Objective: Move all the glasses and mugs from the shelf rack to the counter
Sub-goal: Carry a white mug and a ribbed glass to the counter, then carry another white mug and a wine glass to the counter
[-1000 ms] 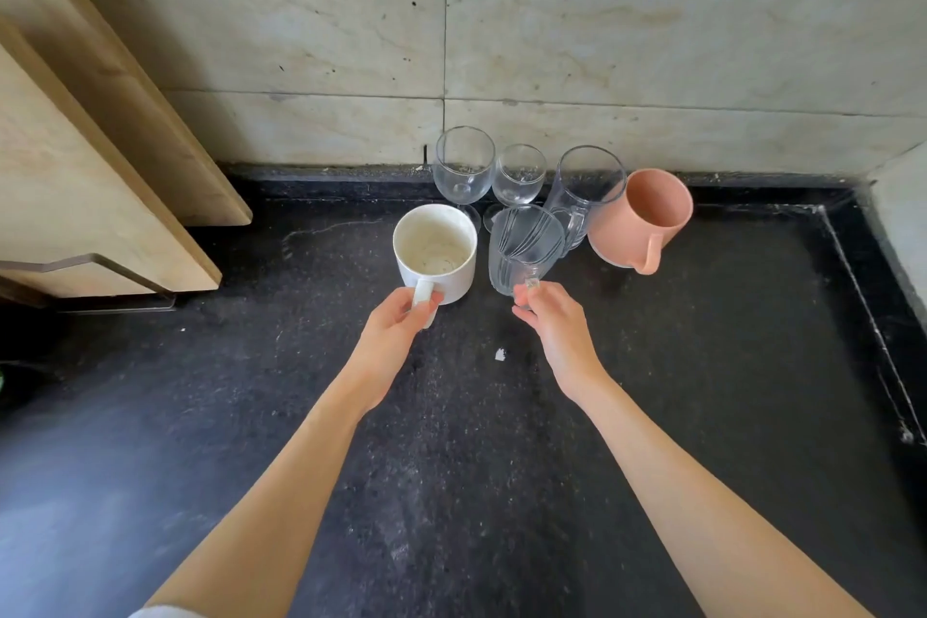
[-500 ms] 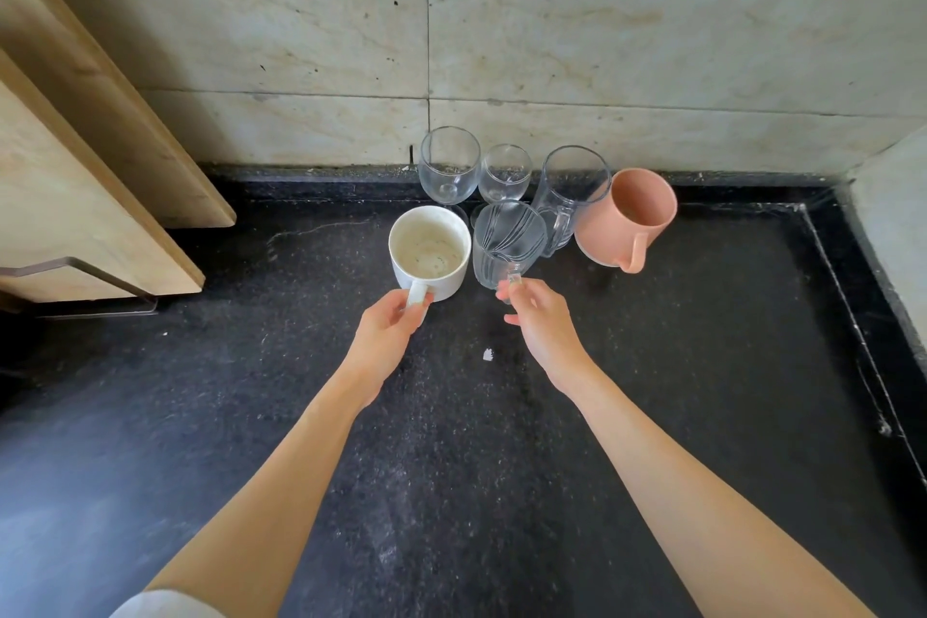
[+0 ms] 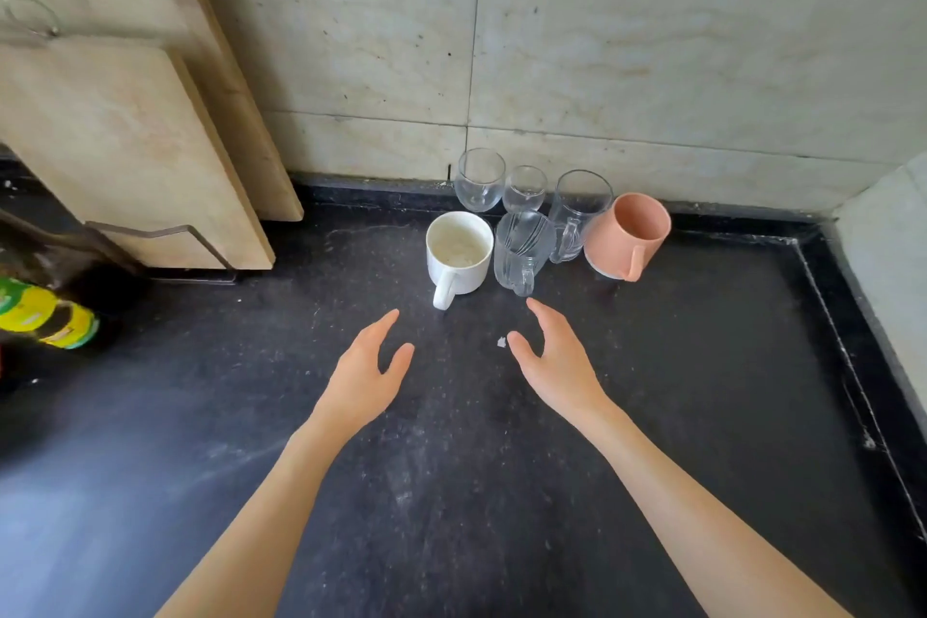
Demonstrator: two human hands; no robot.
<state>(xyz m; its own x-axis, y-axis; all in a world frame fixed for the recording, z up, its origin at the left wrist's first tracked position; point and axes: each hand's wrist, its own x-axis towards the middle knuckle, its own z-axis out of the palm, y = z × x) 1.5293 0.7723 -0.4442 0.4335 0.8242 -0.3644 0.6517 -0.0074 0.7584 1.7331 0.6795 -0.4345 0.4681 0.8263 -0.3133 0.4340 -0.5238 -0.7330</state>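
Six vessels are seen standing on the black counter [image 3: 451, 492] against the far wall; in the far row a stemless glass [image 3: 480, 179], a smaller glass [image 3: 524, 188], a clear handled mug [image 3: 577, 216] and a pink mug [image 3: 629, 236] at the right; in the near row a white mug [image 3: 459, 252] and a ribbed glass mug [image 3: 521, 246], just beside each other. Nothing is held; the left hand [image 3: 363, 376] and the right hand [image 3: 557, 364] are kept near these two, apart from them, fingers straight and loosely spread. The shelf rack is not shown; whether anything is left on it cannot be told; this delivery is judged complete.
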